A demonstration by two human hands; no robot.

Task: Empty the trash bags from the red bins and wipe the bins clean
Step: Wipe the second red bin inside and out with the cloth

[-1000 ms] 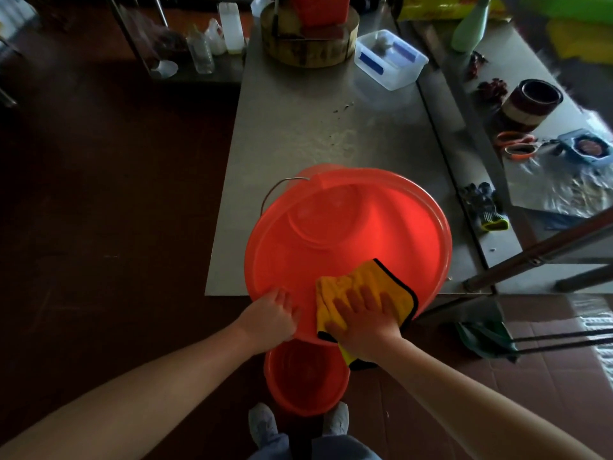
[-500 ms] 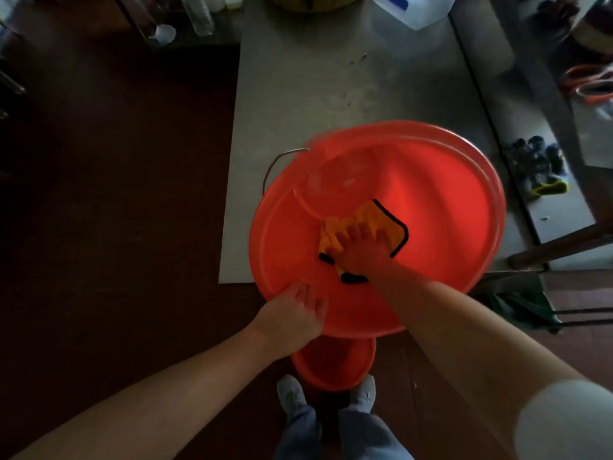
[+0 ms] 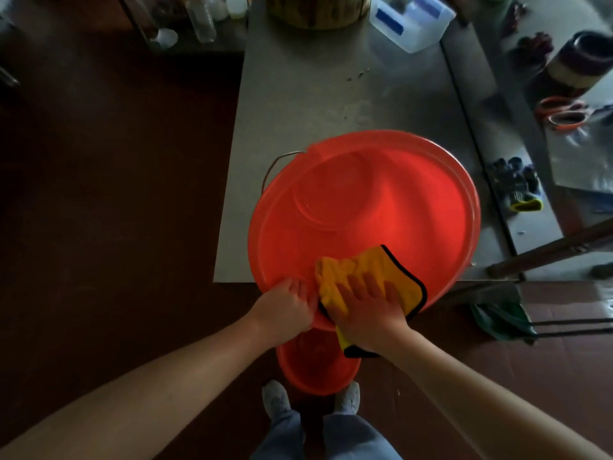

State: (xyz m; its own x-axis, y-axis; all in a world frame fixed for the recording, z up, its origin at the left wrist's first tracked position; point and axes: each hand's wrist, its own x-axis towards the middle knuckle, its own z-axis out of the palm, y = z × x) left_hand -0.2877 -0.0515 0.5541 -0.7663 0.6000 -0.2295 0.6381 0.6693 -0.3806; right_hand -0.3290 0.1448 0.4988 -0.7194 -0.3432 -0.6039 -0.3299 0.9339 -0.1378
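Observation:
A large red bin (image 3: 365, 210) rests tilted on the near edge of a steel table (image 3: 315, 88), its open mouth facing me and a wire handle at its left. My left hand (image 3: 285, 305) grips its near rim. My right hand (image 3: 368, 317) presses a yellow cloth with black trim (image 3: 371, 270) flat against the inside wall by the near rim. A second, smaller red bin (image 3: 315, 363) stands on the floor below, between my feet and the table.
On the table behind stand a wooden block (image 3: 318, 11) and a clear plastic box (image 3: 411, 21). To the right lie dark gloves (image 3: 517, 184), orange scissors (image 3: 560, 114) and a tape roll (image 3: 583, 58). A green cloth (image 3: 497, 320) hangs at lower right.
My right hand has drawn the yellow cloth from deep inside the bin back up to the near rim. My left hand stays on the rim.

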